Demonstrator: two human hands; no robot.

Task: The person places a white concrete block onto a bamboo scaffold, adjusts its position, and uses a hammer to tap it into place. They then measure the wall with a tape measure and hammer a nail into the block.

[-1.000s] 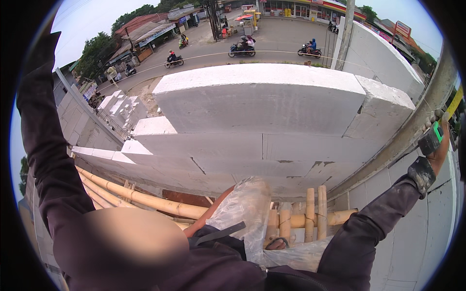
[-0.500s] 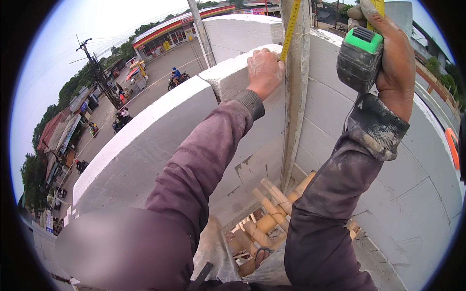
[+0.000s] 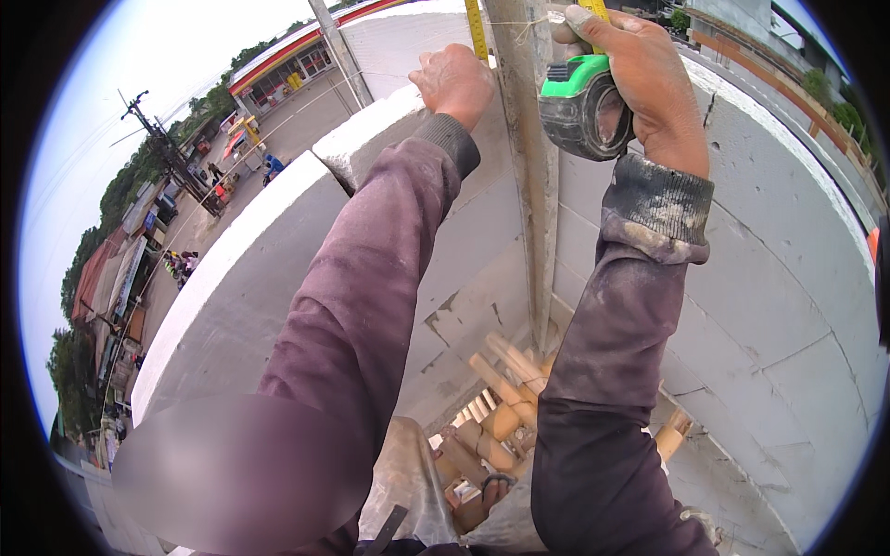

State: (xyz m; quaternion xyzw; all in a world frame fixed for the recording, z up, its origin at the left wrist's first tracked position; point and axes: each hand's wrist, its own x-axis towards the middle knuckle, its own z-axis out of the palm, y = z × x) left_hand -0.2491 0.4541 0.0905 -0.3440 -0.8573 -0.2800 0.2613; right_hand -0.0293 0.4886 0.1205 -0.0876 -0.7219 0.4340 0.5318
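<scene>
White block walls (image 3: 250, 278) meet at a corner below you, with a street and roofed buildings far beneath at the left. Your left hand (image 3: 454, 83) is curled closed against the yellow tape blade (image 3: 476, 28), pressing it by the grey upright post (image 3: 524, 167) at that corner. Your right hand (image 3: 640, 83) wraps around the green-and-grey tape measure (image 3: 579, 107), thumb pinching the blade at its top. Bamboo poles (image 3: 501, 371) lie at the post's foot.

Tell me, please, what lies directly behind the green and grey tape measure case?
Behind the green and grey tape measure case stands an upright grey wooden post; the right hand gripping the case covers whatever lies behind its right side.
</scene>
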